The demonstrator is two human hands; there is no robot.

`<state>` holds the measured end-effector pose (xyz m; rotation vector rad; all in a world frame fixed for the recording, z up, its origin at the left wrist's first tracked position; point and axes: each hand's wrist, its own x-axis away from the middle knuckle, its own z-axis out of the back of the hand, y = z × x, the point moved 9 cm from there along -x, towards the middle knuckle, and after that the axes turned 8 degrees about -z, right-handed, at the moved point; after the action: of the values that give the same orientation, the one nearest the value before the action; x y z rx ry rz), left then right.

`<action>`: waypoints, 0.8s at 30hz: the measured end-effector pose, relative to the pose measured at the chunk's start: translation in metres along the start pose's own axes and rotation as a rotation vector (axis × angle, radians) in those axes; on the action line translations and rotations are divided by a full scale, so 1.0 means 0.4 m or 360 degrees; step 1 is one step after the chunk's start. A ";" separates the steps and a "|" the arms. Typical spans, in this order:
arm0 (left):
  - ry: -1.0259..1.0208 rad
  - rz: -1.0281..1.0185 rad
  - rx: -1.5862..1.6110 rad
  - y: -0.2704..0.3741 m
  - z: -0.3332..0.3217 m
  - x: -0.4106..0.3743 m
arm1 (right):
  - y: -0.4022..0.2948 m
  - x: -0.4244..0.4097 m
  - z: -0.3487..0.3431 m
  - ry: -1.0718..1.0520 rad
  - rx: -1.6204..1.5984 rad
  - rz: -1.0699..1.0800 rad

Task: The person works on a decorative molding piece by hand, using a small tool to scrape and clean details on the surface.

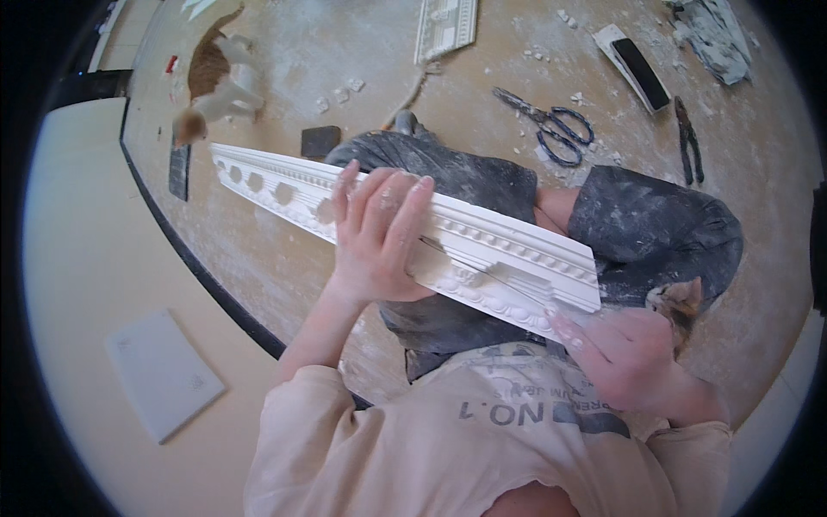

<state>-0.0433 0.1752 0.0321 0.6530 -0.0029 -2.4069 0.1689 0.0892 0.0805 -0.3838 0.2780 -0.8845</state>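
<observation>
A long white ornamental cornice moulding [504,258] with beaded and carved rows lies slantwise above my lap. My left hand [381,232] grips it near its middle, fingers over the upper edge, with white residue on them. At the moulding's near right end is my right hand [620,355], blurred, with its fingers closed around the end of a thin dark tool or wire [481,268] that runs across the carved face. What kind of tool it is cannot be told. My crossed legs in dusty dark trousers [652,226] are beneath the work.
Scissors [549,126], pliers [689,142], a black phone [641,74] on a white piece, a crumpled plastic bag [714,39] and another moulding [446,29] lie on the dusty floor. One cat [216,71] is at the upper left; another [678,300] is beside my right leg.
</observation>
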 end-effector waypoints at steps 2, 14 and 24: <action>-0.0013 -0.0001 -0.0023 0.006 0.005 0.010 | 0.012 0.026 0.021 -0.0028 -0.0065 -0.0036; 0.0065 -0.0035 -0.0075 -0.004 -0.008 0.011 | -0.005 -0.001 -0.007 0.0074 -0.0125 -0.0101; 0.0072 -0.0036 -0.0115 -0.002 -0.013 0.014 | -0.001 -0.008 -0.024 0.0050 -0.0097 -0.0050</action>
<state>-0.0450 0.1733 0.0248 0.6770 0.1106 -2.4012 0.1630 0.0897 0.0723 -0.4322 0.3290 -0.9148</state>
